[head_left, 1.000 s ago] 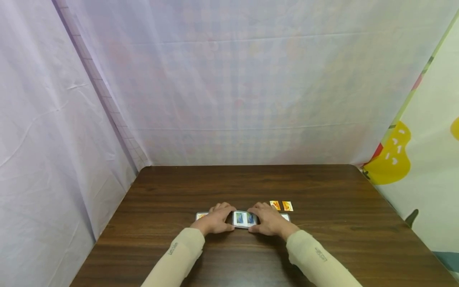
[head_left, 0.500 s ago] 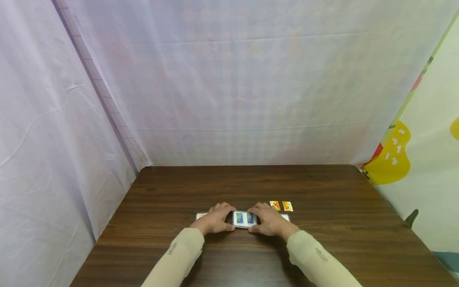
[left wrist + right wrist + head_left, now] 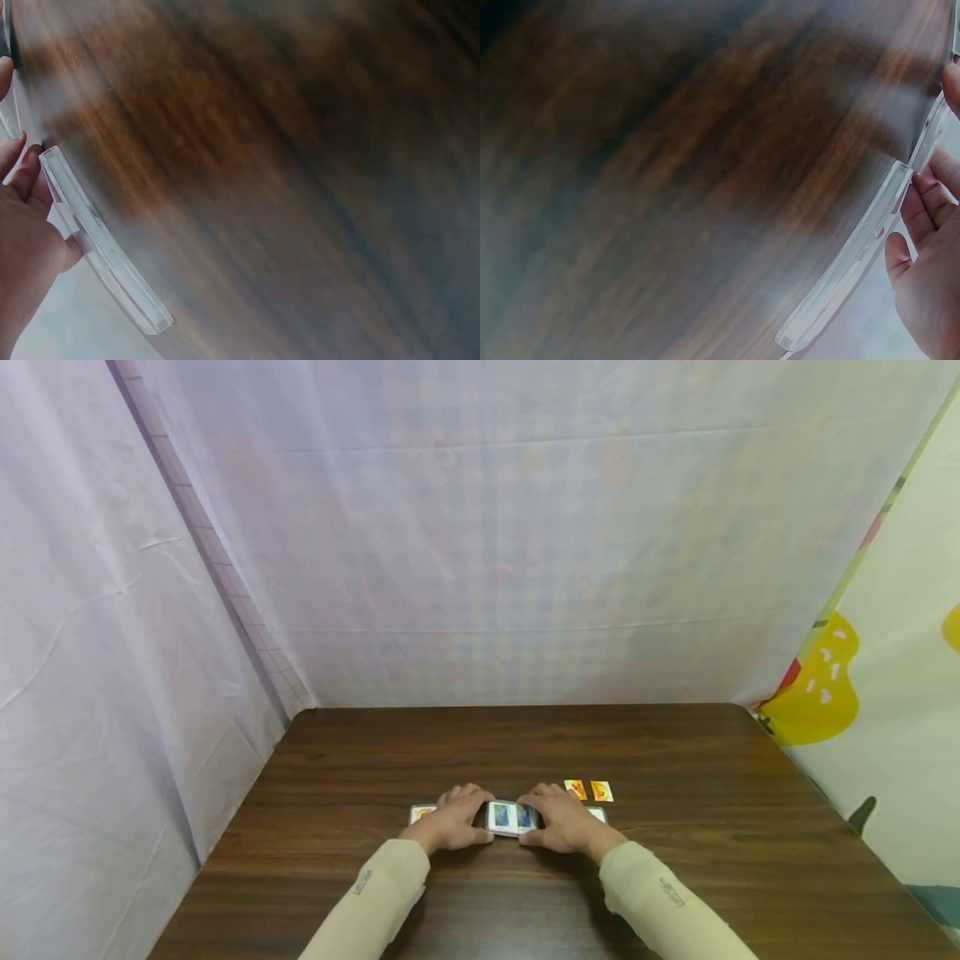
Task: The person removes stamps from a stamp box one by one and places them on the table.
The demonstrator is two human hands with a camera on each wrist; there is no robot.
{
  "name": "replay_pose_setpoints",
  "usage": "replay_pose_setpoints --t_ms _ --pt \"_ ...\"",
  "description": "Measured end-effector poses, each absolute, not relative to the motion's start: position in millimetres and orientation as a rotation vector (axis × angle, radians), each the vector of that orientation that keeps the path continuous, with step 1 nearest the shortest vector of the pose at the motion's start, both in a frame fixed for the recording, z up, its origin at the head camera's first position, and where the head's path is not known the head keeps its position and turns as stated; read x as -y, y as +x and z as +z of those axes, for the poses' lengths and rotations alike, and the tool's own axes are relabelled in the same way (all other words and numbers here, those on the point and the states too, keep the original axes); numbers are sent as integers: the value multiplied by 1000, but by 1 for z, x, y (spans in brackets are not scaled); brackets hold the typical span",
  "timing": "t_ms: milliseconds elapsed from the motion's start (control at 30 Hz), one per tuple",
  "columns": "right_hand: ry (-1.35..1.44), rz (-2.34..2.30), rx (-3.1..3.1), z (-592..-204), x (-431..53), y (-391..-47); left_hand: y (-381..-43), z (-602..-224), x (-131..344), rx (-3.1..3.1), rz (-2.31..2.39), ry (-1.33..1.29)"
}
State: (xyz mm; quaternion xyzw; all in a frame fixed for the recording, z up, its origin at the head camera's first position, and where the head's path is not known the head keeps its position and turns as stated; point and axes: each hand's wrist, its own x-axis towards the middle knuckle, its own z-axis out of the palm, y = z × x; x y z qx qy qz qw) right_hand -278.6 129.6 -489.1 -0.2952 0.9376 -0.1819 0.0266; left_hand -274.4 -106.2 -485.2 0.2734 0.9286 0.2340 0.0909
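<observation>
A clear plastic case [image 3: 512,819] with two small blue-green picture cards lies in the middle of the table, between both hands. My left hand [image 3: 453,820] grips its left end, thumb at the near corner and fingers at the far one. The right hand [image 3: 561,820] holds the right end in the same way. Under the left hand, mostly covered, sits a second clear case [image 3: 421,812] with an orange picture; its side [image 3: 105,240] shows in the left wrist view. A third case [image 3: 597,814] is mostly hidden by the right hand, its side [image 3: 847,262] showing in the right wrist view.
Two small orange-and-yellow cards [image 3: 575,789] lie side by side just beyond the right hand. The dark wooden table [image 3: 480,743] ends at a pale curtain [image 3: 480,568] behind, with more fabric hanging at both sides.
</observation>
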Motion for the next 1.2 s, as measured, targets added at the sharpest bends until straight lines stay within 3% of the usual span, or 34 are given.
replay_pose_setpoints --t_ms 1200 --pt "-920 -497 -2917 -490 -128 -277 -274 -485 103 -2832 585 819"
